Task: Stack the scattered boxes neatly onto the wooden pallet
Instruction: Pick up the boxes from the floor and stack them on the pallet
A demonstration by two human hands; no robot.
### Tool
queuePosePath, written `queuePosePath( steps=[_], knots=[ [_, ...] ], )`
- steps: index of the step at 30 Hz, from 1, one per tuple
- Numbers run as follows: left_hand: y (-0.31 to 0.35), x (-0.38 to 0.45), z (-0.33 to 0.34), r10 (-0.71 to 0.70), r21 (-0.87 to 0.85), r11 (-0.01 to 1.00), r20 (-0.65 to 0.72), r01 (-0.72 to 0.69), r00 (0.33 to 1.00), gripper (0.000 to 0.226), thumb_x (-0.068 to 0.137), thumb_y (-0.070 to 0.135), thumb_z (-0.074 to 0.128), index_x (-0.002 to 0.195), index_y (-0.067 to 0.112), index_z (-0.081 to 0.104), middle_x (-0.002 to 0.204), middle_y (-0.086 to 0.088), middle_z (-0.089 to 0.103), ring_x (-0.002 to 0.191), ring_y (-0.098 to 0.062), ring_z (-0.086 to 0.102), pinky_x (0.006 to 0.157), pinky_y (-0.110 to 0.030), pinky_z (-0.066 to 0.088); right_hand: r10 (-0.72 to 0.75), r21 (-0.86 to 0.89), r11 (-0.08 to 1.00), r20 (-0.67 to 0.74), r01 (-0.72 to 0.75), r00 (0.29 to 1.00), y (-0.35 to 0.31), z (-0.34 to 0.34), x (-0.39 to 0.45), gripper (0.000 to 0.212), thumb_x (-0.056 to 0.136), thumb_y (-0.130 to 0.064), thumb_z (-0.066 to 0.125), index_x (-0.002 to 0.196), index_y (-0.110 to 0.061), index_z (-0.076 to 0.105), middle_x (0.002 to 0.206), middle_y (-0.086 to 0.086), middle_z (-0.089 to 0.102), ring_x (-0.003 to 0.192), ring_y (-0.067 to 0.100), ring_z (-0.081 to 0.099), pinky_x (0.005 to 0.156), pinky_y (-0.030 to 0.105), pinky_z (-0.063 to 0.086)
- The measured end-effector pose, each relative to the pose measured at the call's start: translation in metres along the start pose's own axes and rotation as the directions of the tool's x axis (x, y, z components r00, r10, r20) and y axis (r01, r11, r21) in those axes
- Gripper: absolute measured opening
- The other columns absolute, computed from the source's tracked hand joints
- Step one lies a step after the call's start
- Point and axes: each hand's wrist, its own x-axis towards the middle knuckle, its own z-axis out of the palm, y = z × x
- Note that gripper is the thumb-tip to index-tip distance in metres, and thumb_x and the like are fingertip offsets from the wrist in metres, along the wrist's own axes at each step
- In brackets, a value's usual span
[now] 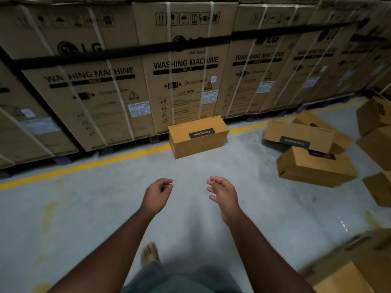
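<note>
A single brown Crompton box [197,137] stands on the grey floor straight ahead, across the yellow line. Several more brown boxes [315,163] lie jumbled at the right, some tilted on each other. My left hand [158,194] and my right hand [223,192] are stretched out side by side, short of the single box, fingers loosely curled and holding nothing. No wooden pallet for stacking shows clearly; a cardboard surface [347,273] sits blurred at the bottom right.
A wall of tall strapped washing-machine cartons [186,66] runs across the back on dark pallets. A yellow floor line [84,166] runs in front of it. Bare grey floor [95,218] lies to the left. My sandalled foot [150,253] is below.
</note>
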Motion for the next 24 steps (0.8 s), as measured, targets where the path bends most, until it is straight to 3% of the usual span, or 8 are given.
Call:
queuePosePath(
  steps=[5, 8, 10, 14, 17, 19, 21, 24],
  knots=[
    [0.050, 0.119, -0.041, -0.005, 0.038, 0.999, 0.149, -0.001, 0.989, 0.020, 0.099, 0.007, 0.062, 0.114, 0.015, 0.072, 0.108, -0.003, 0.076, 0.102, -0.014, 0.070, 0.091, -0.026, 0.051, -0.020, -0.062, 0.998, -0.092, 0.015, 0.996, -0.032, 0.051, 0.063, 0.015, 0.099, -0.012, 0.063, 0.099, -0.022, 0.074, 0.105, 0.006, 0.076, 0.092, 0.022, 0.070, 0.080, 0.037, 0.056],
    [0.061, 0.198, -0.049, -0.011, 0.080, 0.997, 0.218, -0.007, 0.976, 0.023, 0.098, 0.002, 0.061, 0.110, 0.018, 0.073, 0.106, -0.003, 0.077, 0.102, -0.016, 0.071, 0.093, -0.028, 0.053, -0.005, -0.092, 0.996, -0.178, -0.012, 0.984, -0.029, 0.071, 0.117, 0.015, 0.099, -0.012, 0.066, 0.096, -0.025, 0.074, 0.102, 0.004, 0.078, 0.098, 0.028, 0.072, 0.087, 0.040, 0.057],
    [0.053, 0.257, -0.048, -0.043, 0.133, 0.991, 0.251, 0.010, 0.967, 0.024, 0.098, 0.002, 0.062, 0.109, 0.019, 0.072, 0.104, -0.001, 0.077, 0.101, -0.015, 0.072, 0.091, -0.025, 0.054, -0.023, -0.099, 0.995, -0.221, 0.001, 0.975, -0.019, 0.089, 0.164, 0.018, 0.100, -0.011, 0.066, 0.096, -0.027, 0.074, 0.103, -0.003, 0.078, 0.100, 0.022, 0.073, 0.089, 0.036, 0.057],
    [0.019, 0.386, -0.035, -0.097, 0.286, 0.958, 0.284, 0.012, 0.954, 0.020, 0.099, 0.008, 0.065, 0.112, 0.022, 0.070, 0.105, -0.004, 0.077, 0.098, -0.019, 0.072, 0.091, -0.032, 0.054, -0.136, -0.184, 0.978, -0.189, 0.101, 0.972, -0.001, 0.146, 0.280, 0.025, 0.101, -0.010, 0.064, 0.101, -0.031, 0.076, 0.106, -0.024, 0.075, 0.101, 0.001, 0.070, 0.084, 0.018, 0.055],
    [-0.014, 0.483, -0.023, -0.162, 0.365, 0.931, 0.355, 0.023, 0.921, 0.025, 0.098, -0.002, 0.062, 0.119, 0.012, 0.067, 0.110, -0.014, 0.074, 0.098, -0.018, 0.071, 0.097, -0.038, 0.053, -0.107, -0.118, 0.990, -0.243, 0.080, 0.964, 0.013, 0.195, 0.385, 0.021, 0.102, -0.008, 0.061, 0.111, -0.016, 0.078, 0.111, -0.010, 0.077, 0.104, 0.008, 0.072, 0.093, 0.032, 0.059],
    [-0.032, 0.548, -0.011, -0.179, 0.408, 0.913, 0.410, -0.004, 0.894, 0.030, 0.098, -0.007, 0.059, 0.119, 0.012, 0.067, 0.114, -0.013, 0.072, 0.097, -0.003, 0.069, 0.093, -0.024, 0.053, -0.084, -0.099, 0.994, -0.322, 0.054, 0.943, 0.021, 0.223, 0.458, 0.021, 0.102, -0.005, 0.059, 0.113, -0.009, 0.078, 0.114, -0.001, 0.077, 0.104, 0.011, 0.072, 0.095, 0.038, 0.059],
    [-0.047, 0.615, 0.009, -0.165, 0.460, 0.886, 0.424, -0.054, 0.891, 0.027, 0.100, 0.000, 0.062, 0.115, 0.022, 0.068, 0.113, -0.005, 0.072, 0.095, 0.006, 0.068, 0.085, -0.013, 0.051, -0.064, -0.132, 0.991, -0.320, 0.023, 0.945, 0.027, 0.243, 0.528, 0.022, 0.102, -0.007, 0.059, 0.118, -0.007, 0.075, 0.118, 0.003, 0.075, 0.105, 0.015, 0.071, 0.095, 0.040, 0.058],
    [-0.074, 0.708, 0.037, -0.152, 0.522, 0.850, 0.375, -0.073, 0.914, 0.019, 0.100, 0.010, 0.065, 0.116, 0.017, 0.070, 0.112, -0.008, 0.073, 0.103, -0.021, 0.070, 0.087, -0.031, 0.052, 0.031, -0.292, 0.954, -0.137, -0.071, 0.990, 0.054, 0.267, 0.617, 0.041, 0.103, -0.018, 0.061, 0.142, -0.008, 0.059, 0.144, 0.010, 0.062, 0.128, 0.026, 0.061, 0.112, 0.039, 0.045]
  ],
)
